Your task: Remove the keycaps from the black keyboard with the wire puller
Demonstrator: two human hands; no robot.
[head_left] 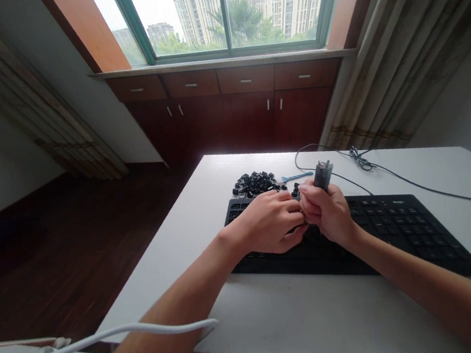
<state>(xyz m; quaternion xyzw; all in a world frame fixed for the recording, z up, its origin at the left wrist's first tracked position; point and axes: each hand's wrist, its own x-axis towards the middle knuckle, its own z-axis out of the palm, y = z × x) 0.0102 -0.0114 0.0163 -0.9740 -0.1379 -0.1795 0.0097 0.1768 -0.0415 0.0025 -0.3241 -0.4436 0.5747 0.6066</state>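
A black keyboard (392, 224) lies across the white table, with its left part stripped of many keycaps. My right hand (327, 212) is closed around a dark grey keycap puller (323, 175), held upright above the keyboard with short metal prongs at its top end. Its lower end is hidden by my fingers. My left hand (271, 221) is over the left part of the keyboard, fingers curled and pressed together against my right hand. Whatever those fingertips pinch is hidden. Behind the keyboard sits a heap of loose black keycaps (257, 182), and a small blue brush (298, 176) lies beside it.
A thin black cable (421, 185) runs from the keyboard's back edge across the white table (283, 306), with a tied bundle. A white cord (150, 327) passes over my left forearm. Beyond the table stand reddish cabinets (229, 115) under a window.
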